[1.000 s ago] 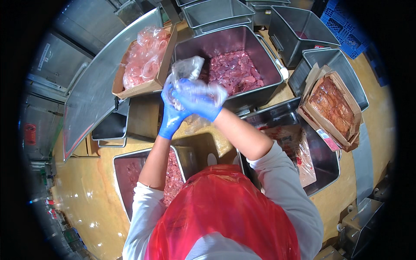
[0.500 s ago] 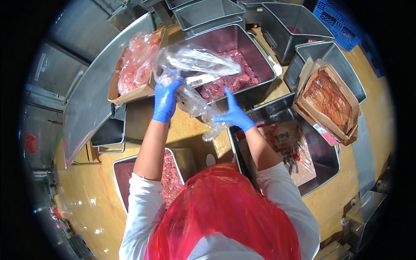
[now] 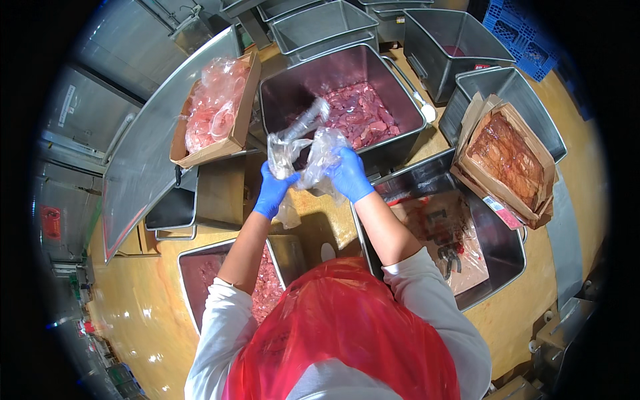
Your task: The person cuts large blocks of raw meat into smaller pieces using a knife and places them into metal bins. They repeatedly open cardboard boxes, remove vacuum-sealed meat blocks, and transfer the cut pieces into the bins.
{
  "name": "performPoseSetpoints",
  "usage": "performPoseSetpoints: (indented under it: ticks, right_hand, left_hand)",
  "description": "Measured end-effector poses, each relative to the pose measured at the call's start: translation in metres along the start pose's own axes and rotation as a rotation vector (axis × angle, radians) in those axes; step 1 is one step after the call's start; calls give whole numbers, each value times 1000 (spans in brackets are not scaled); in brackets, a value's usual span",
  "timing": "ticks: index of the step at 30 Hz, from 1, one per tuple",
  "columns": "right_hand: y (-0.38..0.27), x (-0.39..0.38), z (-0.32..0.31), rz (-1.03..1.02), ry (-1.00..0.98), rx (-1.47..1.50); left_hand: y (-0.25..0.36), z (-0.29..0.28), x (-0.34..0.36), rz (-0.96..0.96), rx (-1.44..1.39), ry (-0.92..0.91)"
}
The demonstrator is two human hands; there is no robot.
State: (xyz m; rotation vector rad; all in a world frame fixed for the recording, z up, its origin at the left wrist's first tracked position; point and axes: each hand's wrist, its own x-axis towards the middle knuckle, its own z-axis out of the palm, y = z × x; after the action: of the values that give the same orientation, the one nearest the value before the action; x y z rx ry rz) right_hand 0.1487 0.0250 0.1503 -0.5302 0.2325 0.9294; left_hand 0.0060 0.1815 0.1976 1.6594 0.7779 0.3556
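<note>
Apparently emptied but not yet put down, the plastic (image 3: 325,152) hung at the tub's (image 3: 293,83) near edge, meat (image 3: 367,113) lying inside. Left hand (image 3: 272,190) and right hand (image 3: 350,176) had fingers closed around its folds.

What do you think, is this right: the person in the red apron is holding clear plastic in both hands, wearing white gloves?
Not quite: the gloves are blue, not white, as the head view shows. The rest holds: red apron, and clear plastic in both the left hand and the right hand.
</note>
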Motion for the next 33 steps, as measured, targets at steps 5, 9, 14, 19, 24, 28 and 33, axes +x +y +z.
performPoseSetpoints:
  ticks: [5, 9, 14, 19, 24, 28, 33]
  right_hand:
    - [16, -23, 31, -18, -241, -218]
    - [21, -35, 51, -71, -390, -613]
    - [-2, -39, 22, -58, -464, -693]
    - [-50, -62, -50, -300, -314, -726]
    - [-7, -59, -87, -86, -22, -526]
    - [51, -35, -70, -29, -316, -128]
    - [48, -60, -10, -90, -186, -177]
  left_hand:
    - [43, 13, -23, -253, -342, -550]
    - [7, 7, -13, -105, -214, -453]
    - [20, 22, -17, -30, -213, -326]
    - [40, 23, -5, 64, -27, -156]
    - [36, 20, 6, -11, -394, -85]
    - [23, 41, 4, -155, -529, -181]
    - [2, 51, -1, 135, -55, -222]
